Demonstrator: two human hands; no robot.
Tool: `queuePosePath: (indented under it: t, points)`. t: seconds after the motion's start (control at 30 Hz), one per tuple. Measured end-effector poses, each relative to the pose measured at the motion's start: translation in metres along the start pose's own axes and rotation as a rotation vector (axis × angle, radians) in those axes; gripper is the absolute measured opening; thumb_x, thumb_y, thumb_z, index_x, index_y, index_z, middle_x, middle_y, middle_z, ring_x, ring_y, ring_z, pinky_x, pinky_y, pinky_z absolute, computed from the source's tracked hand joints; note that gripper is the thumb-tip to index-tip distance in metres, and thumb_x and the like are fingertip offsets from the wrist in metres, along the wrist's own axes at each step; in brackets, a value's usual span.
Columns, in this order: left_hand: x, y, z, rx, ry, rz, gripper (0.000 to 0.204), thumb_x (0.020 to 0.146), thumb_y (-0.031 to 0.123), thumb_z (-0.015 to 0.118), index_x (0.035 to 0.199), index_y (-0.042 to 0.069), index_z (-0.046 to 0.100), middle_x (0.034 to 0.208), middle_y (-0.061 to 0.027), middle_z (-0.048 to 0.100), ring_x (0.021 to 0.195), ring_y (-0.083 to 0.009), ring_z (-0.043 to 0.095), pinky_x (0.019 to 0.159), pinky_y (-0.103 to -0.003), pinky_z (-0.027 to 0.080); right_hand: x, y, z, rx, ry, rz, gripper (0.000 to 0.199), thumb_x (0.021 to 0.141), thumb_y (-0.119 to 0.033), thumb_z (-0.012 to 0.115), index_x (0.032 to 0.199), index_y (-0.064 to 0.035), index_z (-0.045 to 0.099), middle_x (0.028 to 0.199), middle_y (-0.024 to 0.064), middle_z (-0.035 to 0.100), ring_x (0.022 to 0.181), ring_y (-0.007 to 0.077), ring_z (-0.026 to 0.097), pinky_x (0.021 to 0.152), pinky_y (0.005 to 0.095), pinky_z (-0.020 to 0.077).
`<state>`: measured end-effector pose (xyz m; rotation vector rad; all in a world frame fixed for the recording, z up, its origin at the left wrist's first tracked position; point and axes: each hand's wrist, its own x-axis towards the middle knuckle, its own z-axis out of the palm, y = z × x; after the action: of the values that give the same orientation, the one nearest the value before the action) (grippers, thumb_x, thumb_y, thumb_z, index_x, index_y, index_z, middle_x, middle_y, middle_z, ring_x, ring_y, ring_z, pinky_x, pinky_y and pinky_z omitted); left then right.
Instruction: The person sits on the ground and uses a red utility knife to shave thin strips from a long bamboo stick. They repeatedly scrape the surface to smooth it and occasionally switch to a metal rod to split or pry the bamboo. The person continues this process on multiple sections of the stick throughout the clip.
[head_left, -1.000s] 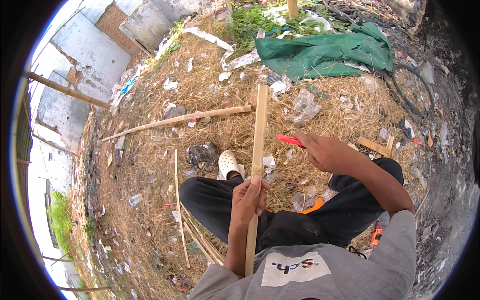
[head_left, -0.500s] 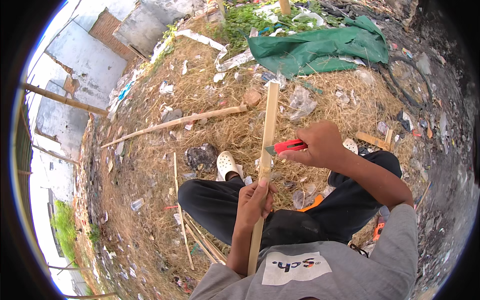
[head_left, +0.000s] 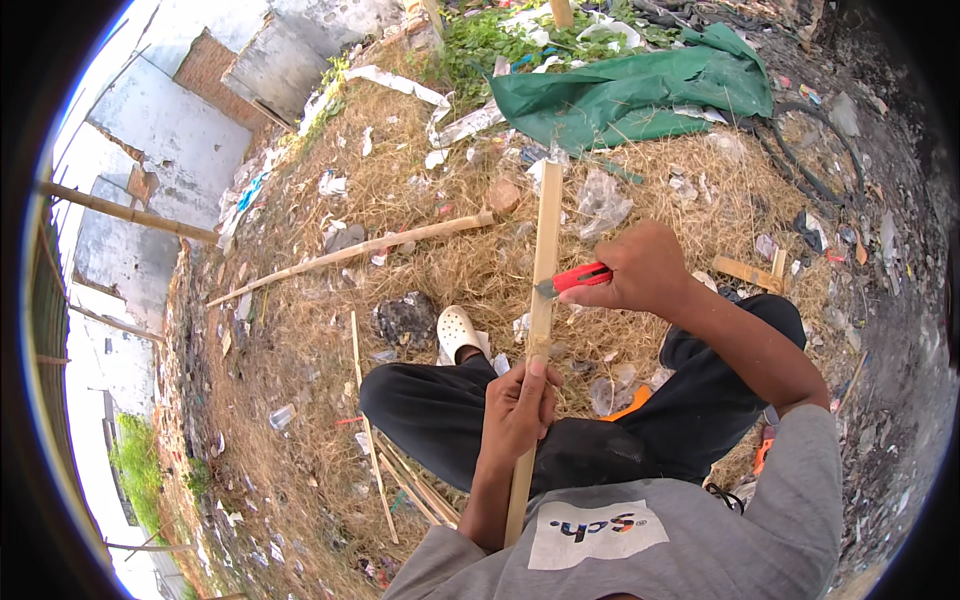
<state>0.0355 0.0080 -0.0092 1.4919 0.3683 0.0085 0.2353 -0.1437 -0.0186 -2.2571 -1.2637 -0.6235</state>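
I note the left hand (head_left: 515,410) gripping the bamboo slat (head_left: 540,300) upright over the lap; the right hand (head_left: 640,270) grips a red utility knife (head_left: 575,278), blade at its edge (cut away from the thumb).

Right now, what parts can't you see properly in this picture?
Head view only:
- The blade tip of the red-handled utility knife: too small, and it meets the long pale wooden strip.
- The knife's handle end: wrapped inside the right hand.
- The strip's middle: covered by the left hand.
- The strip's lower end: hidden behind the grey shirt.
- The second foot: only one white clog shows past the black trousers.
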Motion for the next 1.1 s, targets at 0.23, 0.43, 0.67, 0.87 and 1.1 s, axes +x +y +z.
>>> queuePosePath:
  t: [0.23,0.43,0.67,0.87,1.1]
  points:
    - [0.002,0.000,-0.001,0.030,0.004,0.010,0.041,0.103,0.034,0.042,0.085,0.001,0.058,0.047,0.0006,0.045,0.035,-0.0052,0.039,0.034,-0.021,0.029,0.006,0.002,-0.001,-0.055,0.025,-0.001,0.071,0.066,-0.077,0.062,0.045,-0.0096,0.055,0.038,0.0067,0.043,0.034,0.0234,0.048,0.038,0.0350,0.0352]
    - [-0.002,-0.006,0.001,0.030,0.001,-0.006,0.040,0.103,0.033,0.042,0.084,0.001,0.058,0.047,0.0007,0.045,0.035,-0.0046,0.038,0.035,-0.020,0.029,0.011,0.017,-0.005,-0.061,0.035,0.094,0.067,0.067,-0.070,0.067,0.049,-0.0075,0.054,0.042,0.0087,0.044,0.039,0.0275,0.048,0.042,0.0386,0.0371]
    - [-0.009,-0.006,0.004,0.061,-0.047,-0.028,0.039,0.103,0.033,0.042,0.085,0.003,0.058,0.049,0.0032,0.046,0.041,-0.0026,0.040,0.040,-0.020,0.030,0.016,0.033,-0.007,-0.144,0.074,0.221,0.071,0.070,-0.077,0.059,0.052,-0.0085,0.060,0.041,0.0079,0.047,0.036,0.0256,0.051,0.039,0.0376,0.0394]
    - [-0.013,-0.005,0.007,0.093,-0.038,-0.041,0.038,0.103,0.033,0.043,0.083,0.004,0.058,0.050,0.0031,0.047,0.043,-0.0025,0.041,0.042,-0.020,0.031,0.020,0.042,-0.009,-0.196,0.030,0.335,0.074,0.073,-0.079,0.053,0.057,-0.0075,0.064,0.045,0.0091,0.052,0.042,0.0270,0.056,0.042,0.0383,0.0441]
    - [-0.038,-0.018,0.016,0.043,-0.181,-0.076,0.040,0.103,0.031,0.042,0.082,0.001,0.058,0.049,0.0003,0.048,0.037,-0.0037,0.041,0.036,-0.019,0.031,0.038,0.119,-0.053,-0.077,0.070,0.858,0.084,0.082,-0.079,0.040,0.058,-0.0016,0.059,0.050,0.0129,0.052,0.050,0.0307,0.057,0.050,0.0400,0.0437]
